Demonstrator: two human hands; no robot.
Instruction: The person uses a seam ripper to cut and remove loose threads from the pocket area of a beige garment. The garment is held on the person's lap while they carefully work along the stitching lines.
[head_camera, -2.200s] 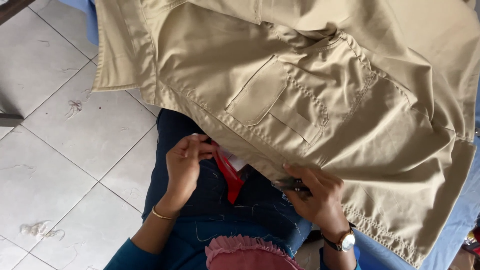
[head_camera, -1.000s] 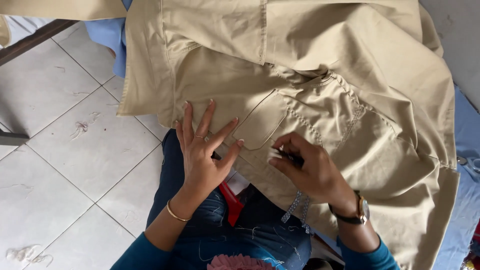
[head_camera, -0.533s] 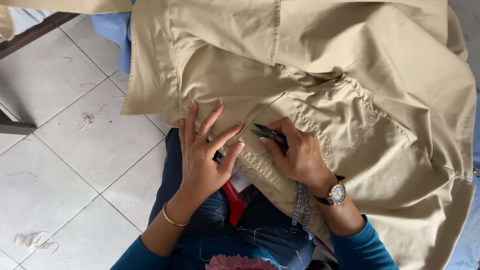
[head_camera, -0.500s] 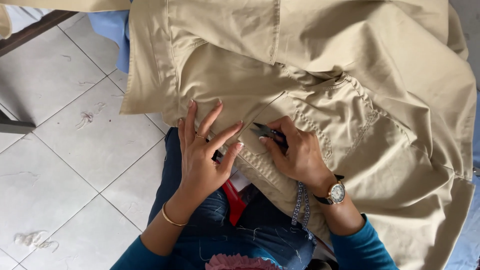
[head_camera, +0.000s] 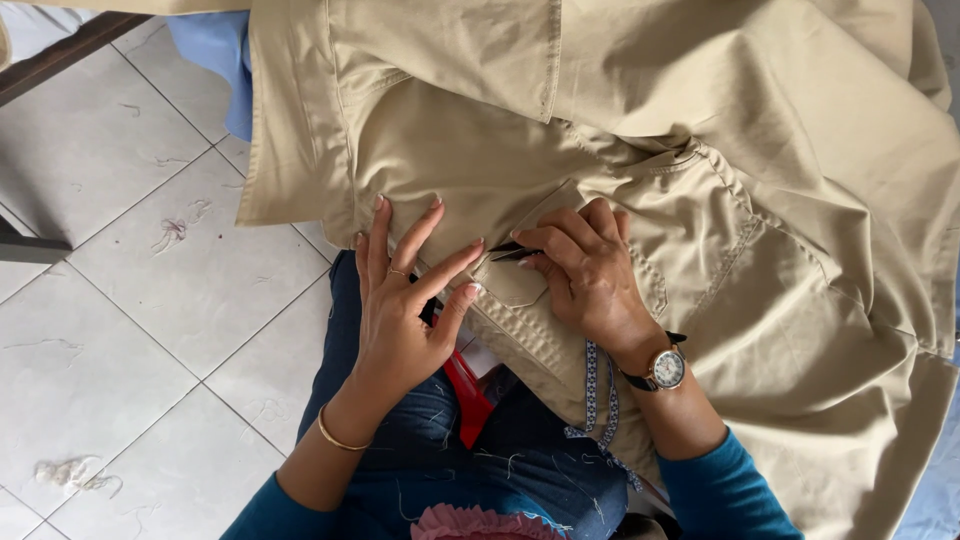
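The khaki garment (head_camera: 760, 150) looks soft and floppy — left hand (head_camera: 400, 310) splays flat to pin it by the pocket (head_camera: 510, 280), right hand (head_camera: 590, 270) pinches small snips (head_camera: 512, 251).

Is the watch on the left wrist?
No, the watch sits on the wrist of the right hand; the left hand has only a thin gold bangle at its wrist.

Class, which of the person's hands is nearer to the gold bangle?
Left. The bangle sits on the left wrist, just below the left hand. The right hand, holding small snips, lies across the tan garment, farther away.
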